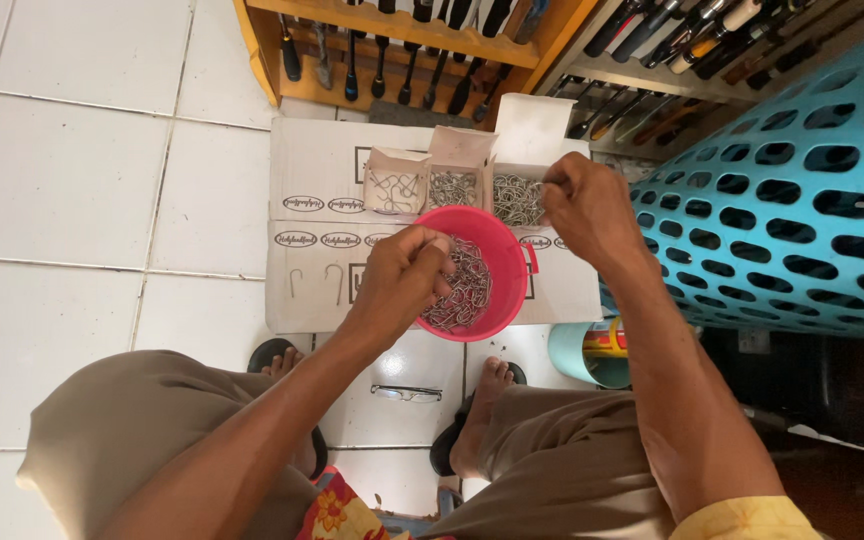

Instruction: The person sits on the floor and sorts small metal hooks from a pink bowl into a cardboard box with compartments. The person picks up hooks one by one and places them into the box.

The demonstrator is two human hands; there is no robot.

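Observation:
A pink plastic bowl (500,250) full of small metal hooks (464,295) sits on a flattened cardboard sheet (312,170). My left hand (404,280) reaches into the bowl, fingers pinched on some hooks. My right hand (584,205) hovers over the rightmost of three small open cardboard boxes, fingers closed on a hook. That right box (518,198) holds hooks, as do the middle box (452,187) and the left box (395,190).
A turquoise perforated basket (802,190) stands at the right. A wooden rack of dark-handled tools (402,50) is at the top. Two loose hooks (317,282) lie on the cardboard. Spectacles (407,393) rest on the white tiles between my feet. A teal container (587,352) stands near the right knee.

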